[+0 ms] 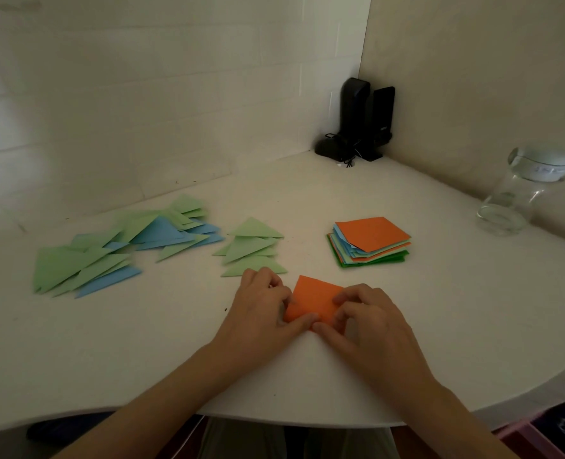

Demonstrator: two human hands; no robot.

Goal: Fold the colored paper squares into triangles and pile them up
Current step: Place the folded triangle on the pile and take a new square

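I've got both hands down on the orange paper square (314, 301), which lies on the white table (440, 309) close to its near edge, about midway along. My left hand (261, 308) sits on the sheet's left side, fingers curled, thumb pressing along the near corner. My right hand (370, 318) covers the right side, fingers bent with the tips pinching down on the paper, thumb meeting the left thumb at the near corner. The far corner of the sheet shows between the hands, and I cannot tell whether the sheet is already doubled over.

Just behind my left hand there's a small pile of green triangles (253, 248), its nearest one almost touching my knuckles. Farther toward the left edge sprawls a loose spread of green and blue triangles (122, 246), overlapping each other in a long band.

Behind my right hand, well apart from it, sits the stack of unfolded squares (370, 241), orange on top with blue and green sheets showing below, the edges fanned unevenly.

In the far corner, against the walls, stand two black speakers (364, 119) with a tangle of cable at their base. By the right edge stands a clear glass jar (523, 190) with a white lid.
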